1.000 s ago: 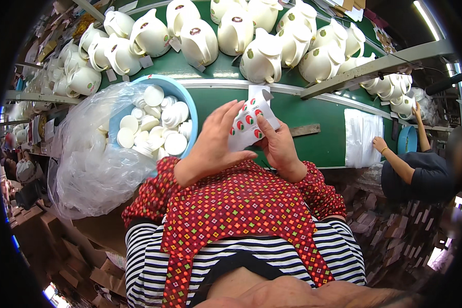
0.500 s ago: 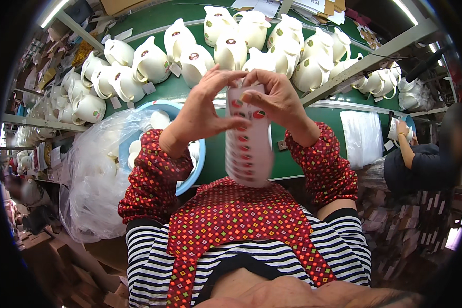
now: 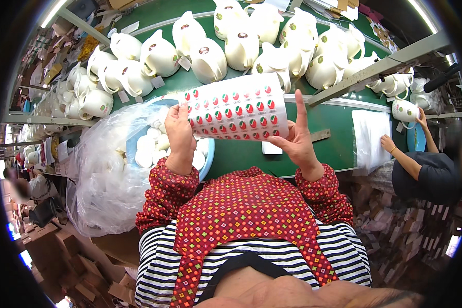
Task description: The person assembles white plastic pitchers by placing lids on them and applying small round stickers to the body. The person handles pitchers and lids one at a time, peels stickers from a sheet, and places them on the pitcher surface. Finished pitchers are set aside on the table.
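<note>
The left hand pinches a curved white sheet of rounded red-green stickers at left, while the right hand, forefinger extended, touches its near-right corner, grip indeterminable.

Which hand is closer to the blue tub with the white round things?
Left. The left hand, gripping the sticker sheet, overlaps the blue tub in this view; the right hand, at the sheet's right end, is off to the tub's right.

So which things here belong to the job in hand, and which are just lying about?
Apparently in use:
sticker sheet, held by the left hand; right hand at its edge

Apparently just lying about:
metal bar
clear plastic bag
cardboard boxes
</note>
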The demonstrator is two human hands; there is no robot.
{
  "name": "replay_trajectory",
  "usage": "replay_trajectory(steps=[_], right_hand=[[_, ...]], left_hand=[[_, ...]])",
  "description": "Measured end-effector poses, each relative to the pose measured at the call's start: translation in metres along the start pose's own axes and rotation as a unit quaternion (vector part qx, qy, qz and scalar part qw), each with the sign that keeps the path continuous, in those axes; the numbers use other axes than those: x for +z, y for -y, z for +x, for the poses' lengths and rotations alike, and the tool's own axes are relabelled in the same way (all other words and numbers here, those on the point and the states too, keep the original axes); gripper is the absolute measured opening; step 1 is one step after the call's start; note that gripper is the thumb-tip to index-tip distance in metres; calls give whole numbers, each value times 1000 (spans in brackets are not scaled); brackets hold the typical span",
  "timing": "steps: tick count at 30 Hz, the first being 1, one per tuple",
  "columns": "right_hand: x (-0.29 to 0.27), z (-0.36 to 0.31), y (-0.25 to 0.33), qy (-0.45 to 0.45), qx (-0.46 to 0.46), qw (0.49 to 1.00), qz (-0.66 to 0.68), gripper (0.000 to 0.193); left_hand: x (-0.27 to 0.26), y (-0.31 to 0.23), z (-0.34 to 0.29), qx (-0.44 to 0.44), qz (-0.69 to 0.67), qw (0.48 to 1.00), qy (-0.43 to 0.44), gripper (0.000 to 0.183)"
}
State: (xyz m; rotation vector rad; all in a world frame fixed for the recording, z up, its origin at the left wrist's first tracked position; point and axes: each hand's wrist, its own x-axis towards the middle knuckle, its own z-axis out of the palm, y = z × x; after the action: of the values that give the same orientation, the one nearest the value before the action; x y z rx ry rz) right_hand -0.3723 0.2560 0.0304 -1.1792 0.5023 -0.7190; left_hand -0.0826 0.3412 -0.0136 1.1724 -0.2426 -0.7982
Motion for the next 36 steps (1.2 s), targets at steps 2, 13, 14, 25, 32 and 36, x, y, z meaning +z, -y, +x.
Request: replay_trajectory(steps=[2, 13, 14, 25, 32, 36], right_hand=[[-1, 1, 2, 3, -31, 993, -116, 99], [-7, 17, 31, -26, 12, 989, -142, 52], [-6, 17, 33, -31, 16, 986, -162, 52], [65, 50, 45, 48, -253, 804, -536, 42], [66, 56, 17, 57, -228, 884, -403, 19], [71, 56, 20, 20, -314, 832, -457, 22]], left_hand=[[0, 0, -4, 2, -1, 1000, 15, 15], [13, -44, -57, 34, 50, 984, 165, 64], [15, -47, -59, 46, 68, 982, 173, 69], [22, -46, -85, 6, 83, 969, 233, 31], [22, -48, -89, 5, 149, 972, 180, 18], [19, -43, -88, 19, 163, 975, 151, 33]])
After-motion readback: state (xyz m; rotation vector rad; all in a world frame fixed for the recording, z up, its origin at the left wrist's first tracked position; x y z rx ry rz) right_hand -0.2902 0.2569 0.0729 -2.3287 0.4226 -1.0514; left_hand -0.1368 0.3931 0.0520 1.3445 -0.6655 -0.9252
